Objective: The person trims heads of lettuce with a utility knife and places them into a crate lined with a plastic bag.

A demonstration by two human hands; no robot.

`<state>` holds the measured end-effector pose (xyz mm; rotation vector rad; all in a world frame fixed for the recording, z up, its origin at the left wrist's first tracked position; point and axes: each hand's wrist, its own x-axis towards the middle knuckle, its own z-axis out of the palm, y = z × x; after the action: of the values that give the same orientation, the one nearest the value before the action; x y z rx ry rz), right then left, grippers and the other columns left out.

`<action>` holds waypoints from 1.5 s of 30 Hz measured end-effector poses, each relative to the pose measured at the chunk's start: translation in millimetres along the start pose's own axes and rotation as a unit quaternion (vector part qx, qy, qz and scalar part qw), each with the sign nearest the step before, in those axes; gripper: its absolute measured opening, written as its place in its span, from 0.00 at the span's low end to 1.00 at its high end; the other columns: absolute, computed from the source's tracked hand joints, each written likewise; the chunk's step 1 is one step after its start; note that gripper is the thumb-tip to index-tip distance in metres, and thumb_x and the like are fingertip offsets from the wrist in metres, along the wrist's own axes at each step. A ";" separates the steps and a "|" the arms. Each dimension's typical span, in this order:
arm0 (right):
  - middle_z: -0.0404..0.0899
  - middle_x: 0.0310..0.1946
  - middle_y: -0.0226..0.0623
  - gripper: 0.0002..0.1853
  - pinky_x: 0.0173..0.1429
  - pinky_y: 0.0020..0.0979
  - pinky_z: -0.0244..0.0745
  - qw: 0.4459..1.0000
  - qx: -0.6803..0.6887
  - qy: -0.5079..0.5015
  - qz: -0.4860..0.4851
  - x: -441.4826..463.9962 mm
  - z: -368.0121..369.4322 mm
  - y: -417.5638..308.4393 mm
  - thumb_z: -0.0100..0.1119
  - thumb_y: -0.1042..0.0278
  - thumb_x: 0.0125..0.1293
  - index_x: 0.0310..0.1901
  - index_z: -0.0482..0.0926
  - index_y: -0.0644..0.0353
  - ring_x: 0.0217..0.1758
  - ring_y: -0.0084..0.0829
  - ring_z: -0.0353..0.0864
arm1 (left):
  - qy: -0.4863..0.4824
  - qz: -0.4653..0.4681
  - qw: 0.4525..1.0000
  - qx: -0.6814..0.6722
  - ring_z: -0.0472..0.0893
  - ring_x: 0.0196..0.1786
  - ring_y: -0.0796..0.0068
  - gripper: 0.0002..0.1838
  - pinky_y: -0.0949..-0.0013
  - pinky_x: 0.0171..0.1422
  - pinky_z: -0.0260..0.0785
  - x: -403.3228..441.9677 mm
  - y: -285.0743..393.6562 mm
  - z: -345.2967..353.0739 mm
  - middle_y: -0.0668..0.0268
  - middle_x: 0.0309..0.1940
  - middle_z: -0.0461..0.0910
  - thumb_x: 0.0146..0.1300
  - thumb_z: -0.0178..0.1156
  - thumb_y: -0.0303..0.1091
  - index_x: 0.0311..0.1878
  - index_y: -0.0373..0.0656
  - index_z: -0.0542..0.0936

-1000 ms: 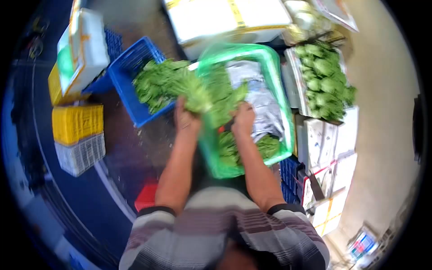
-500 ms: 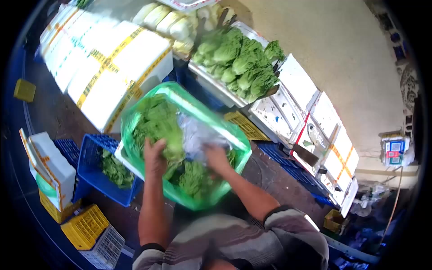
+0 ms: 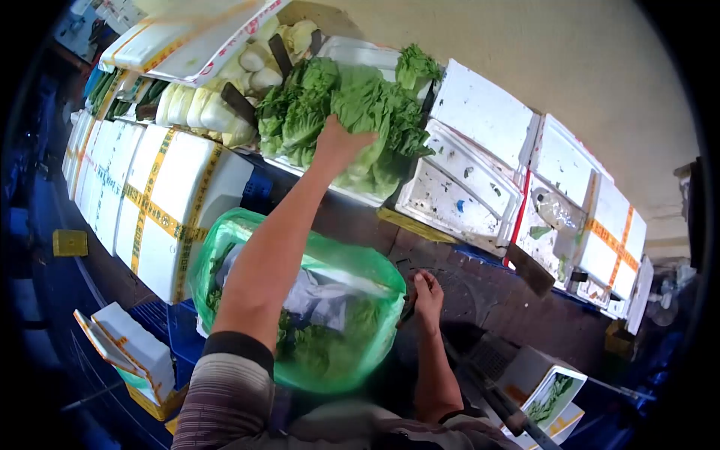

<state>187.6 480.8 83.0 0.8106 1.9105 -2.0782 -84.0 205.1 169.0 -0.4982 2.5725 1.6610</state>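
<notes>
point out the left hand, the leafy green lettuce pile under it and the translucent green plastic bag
Left hand (image 3: 340,146): head view, back of the hand.
Leafy green lettuce pile (image 3: 367,100): head view, upper leaves.
Translucent green plastic bag (image 3: 358,256): head view, far rim.

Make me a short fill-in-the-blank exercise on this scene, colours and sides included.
1. The person's ____ hand touches the heaped lettuce.
2. The plastic bag beneath that outstretched forearm is ____ in colour.
3. The narrow, bright strip at the edge of the foam trays is ____ in colour.

Missing words: left; green; red.
</notes>
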 end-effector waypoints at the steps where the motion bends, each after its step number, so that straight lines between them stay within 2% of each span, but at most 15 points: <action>1: 0.84 0.40 0.34 0.17 0.27 0.26 0.72 1.000 0.007 0.003 0.008 0.9 -7.2 0.5 0.60 0.61 0.73 0.54 0.77 0.65 0.20 0.16 0.68 | 0.008 0.012 1.000 0.022 0.80 0.58 0.48 0.55 0.58 0.61 0.72 8.8 -2.0 12.4 0.40 0.56 0.78 0.46 0.78 0.53 0.67 0.23 0.62; 4: 0.82 0.43 0.34 0.23 0.37 0.25 0.74 0.998 0.031 0.037 0.047 10.7 -31.7 42.2 0.62 0.57 0.71 0.55 0.77 0.71 0.35 0.21 0.77 | 0.024 0.049 0.980 0.192 0.75 0.64 0.42 0.59 0.54 0.65 0.71 30.8 -21.5 44.2 0.37 0.65 0.70 0.49 0.75 0.57 0.75 0.30 0.56; 5: 0.84 0.38 0.35 0.14 0.26 0.27 0.73 0.996 0.044 0.050 0.051 11.9 -35.5 51.4 0.59 0.61 0.73 0.50 0.77 0.64 0.18 0.16 0.68 | 0.019 0.048 0.970 0.238 0.73 0.66 0.41 0.59 0.53 0.67 0.70 28.9 -26.9 52.4 0.37 0.67 0.68 0.51 0.73 0.57 0.76 0.33 0.54; 11: 0.83 0.37 0.35 0.15 0.26 0.26 0.71 0.993 0.067 0.065 0.078 4.7 -38.0 49.8 0.60 0.61 0.73 0.51 0.78 0.65 0.19 0.15 0.68 | 0.011 0.052 0.975 0.217 0.71 0.67 0.37 0.53 0.50 0.68 0.69 8.0 -21.3 44.5 0.36 0.69 0.64 0.57 0.71 0.55 0.76 0.36 0.57; 14: 0.82 0.35 0.34 0.16 0.26 0.25 0.68 0.996 -0.076 0.021 0.033 4.9 -40.8 78.0 0.61 0.61 0.72 0.50 0.79 0.67 0.21 0.15 0.68 | 0.066 0.087 0.974 0.196 0.71 0.68 0.39 0.49 0.51 0.68 0.68 -25.2 -28.0 3.5 0.37 0.69 0.66 0.59 0.70 0.53 0.75 0.34 0.60; 15: 0.82 0.34 0.34 0.17 0.27 0.25 0.68 0.995 -0.093 0.000 0.022 -0.3 -39.3 80.0 0.61 0.60 0.72 0.49 0.79 0.68 0.22 0.15 0.68 | 0.073 0.119 0.969 0.204 0.73 0.67 0.44 0.44 0.54 0.67 0.69 -34.4 -50.9 -15.8 0.40 0.68 0.69 0.61 0.69 0.51 0.73 0.35 0.64; 16: 0.81 0.34 0.34 0.17 0.27 0.25 0.67 0.994 -0.110 -0.021 0.012 -9.0 -36.8 82.2 0.61 0.60 0.71 0.49 0.79 0.68 0.23 0.15 0.68 | 0.081 0.116 0.973 0.184 0.79 0.59 0.45 0.38 0.53 0.61 0.72 -57.2 -64.4 -42.8 0.42 0.56 0.79 0.61 0.67 0.52 0.67 0.34 0.72; 17: 0.81 0.34 0.33 0.18 0.27 0.25 0.67 0.991 -0.128 -0.041 0.006 -21.8 -36.6 85.8 0.61 0.59 0.71 0.49 0.79 0.69 0.24 0.16 0.69 | 0.067 0.039 0.975 0.208 0.82 0.55 0.48 0.35 0.56 0.59 0.73 -81.8 -69.6 -74.5 0.44 0.49 0.83 0.61 0.66 0.54 0.61 0.33 0.77; 19: 0.83 0.37 0.46 0.21 0.40 0.33 0.73 0.970 -0.240 -0.009 -0.028 -47.8 -35.6 98.6 0.63 0.59 0.70 0.50 0.78 0.72 0.33 0.33 0.79 | 0.143 0.035 0.979 0.138 0.83 0.54 0.48 0.30 0.57 0.58 0.73 -122.0 -144.8 -132.4 0.43 0.49 0.83 0.64 0.65 0.51 0.57 0.32 0.79; 21: 0.82 0.41 0.63 0.28 0.50 0.43 0.77 0.928 -0.360 0.022 -0.090 -92.4 -22.2 93.4 0.66 0.55 0.66 0.55 0.76 0.73 0.44 0.56 0.84 | 0.209 -0.021 0.956 0.204 0.82 0.55 0.45 0.30 0.57 0.60 0.72 -180.7 -211.0 -199.3 0.42 0.53 0.82 0.67 0.63 0.49 0.60 0.31 0.77; 25: 0.81 0.46 0.63 0.39 0.51 0.46 0.77 0.885 -0.461 -0.029 0.055 -155.5 -26.1 161.7 0.70 0.50 0.62 0.65 0.68 0.73 0.52 0.57 0.83 | 0.236 -0.131 0.923 0.274 0.78 0.61 0.44 0.34 0.54 0.65 0.68 -288.3 -335.9 -291.6 0.38 0.60 0.76 0.71 0.57 0.55 0.64 0.30 0.74; 29: 0.83 0.36 0.63 0.40 0.48 0.51 0.77 0.844 -0.537 0.005 0.005 -179.5 -14.2 196.1 0.69 0.52 0.59 0.65 0.65 0.71 0.43 0.61 0.84 | 0.156 -0.147 0.931 0.297 0.76 0.64 0.42 0.38 0.54 0.67 0.66 -344.9 -435.7 -317.1 0.38 0.60 0.77 0.73 0.52 0.59 0.67 0.29 0.70; 32: 0.83 0.34 0.62 0.35 0.49 0.52 0.77 0.825 -0.564 0.011 0.024 -168.7 -12.9 201.9 0.66 0.52 0.58 0.58 0.68 0.71 0.42 0.62 0.84 | 0.077 -0.192 0.944 0.258 0.75 0.61 0.34 0.37 0.49 0.65 0.67 -363.1 -446.1 -318.6 0.34 0.55 0.77 0.72 0.49 0.62 0.63 0.33 0.74; 36: 0.83 0.33 0.60 0.30 0.49 0.53 0.77 0.820 -0.572 -0.007 -0.014 -163.2 -17.0 188.8 0.64 0.51 0.59 0.50 0.68 0.71 0.40 0.60 0.84 | 0.124 -0.185 0.919 0.325 0.79 0.51 0.31 0.35 0.43 0.56 0.70 -363.0 -446.9 -307.1 0.33 0.45 0.80 0.73 0.47 0.61 0.52 0.30 0.77; 45: 0.82 0.35 0.64 0.26 0.50 0.55 0.76 0.791 -0.610 0.014 -0.051 -97.6 -53.8 141.3 0.63 0.54 0.60 0.49 0.69 0.69 0.42 0.64 0.82 | 0.141 -0.226 0.896 0.356 0.80 0.47 0.33 0.31 0.40 0.51 0.69 -399.2 -415.3 -243.9 0.36 0.40 0.82 0.75 0.47 0.58 0.46 0.32 0.76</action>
<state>352.6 492.2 12.1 0.3668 2.6688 -0.4554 447.5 -71.0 -11.5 -1.1956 2.6936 0.4709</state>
